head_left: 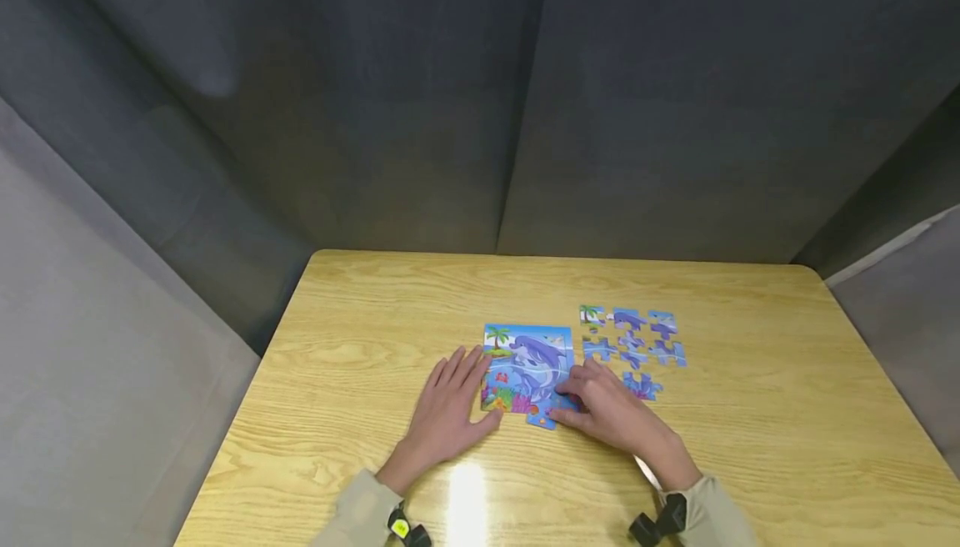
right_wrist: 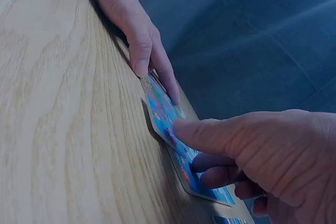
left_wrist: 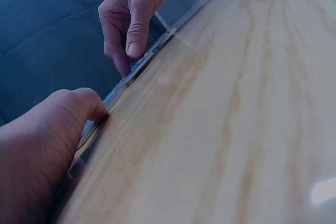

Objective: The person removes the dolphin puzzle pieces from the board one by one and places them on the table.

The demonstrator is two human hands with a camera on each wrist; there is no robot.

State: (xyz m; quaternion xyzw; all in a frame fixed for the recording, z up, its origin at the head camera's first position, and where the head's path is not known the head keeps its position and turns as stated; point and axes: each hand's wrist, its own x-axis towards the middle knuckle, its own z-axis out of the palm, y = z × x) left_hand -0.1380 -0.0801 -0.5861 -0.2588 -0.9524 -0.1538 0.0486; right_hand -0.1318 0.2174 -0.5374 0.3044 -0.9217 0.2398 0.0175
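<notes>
A dolphin jigsaw puzzle [head_left: 536, 355] lies on the table, its picture showing a palm, dolphins and coral. My left hand [head_left: 446, 409] rests on its left side, fingers extended over the edge and thumb at the lower left corner. At the bottom edge, a blue puzzle piece [head_left: 542, 420] juts out toward me, out of line with the picture. My right hand [head_left: 603, 405] grips this piece with thumb and curled fingers over the lower right part of the puzzle. In the right wrist view the thumb [right_wrist: 191, 132] presses near the raised edge; the hand covers part of the piece.
Several loose puzzle pieces [head_left: 632, 338] are spread to the right of the puzzle. Another coral-patterned piece [head_left: 642, 385] lies just beyond the right hand. The wooden table [head_left: 360, 322] ends at a dark curtain [head_left: 420, 155] behind.
</notes>
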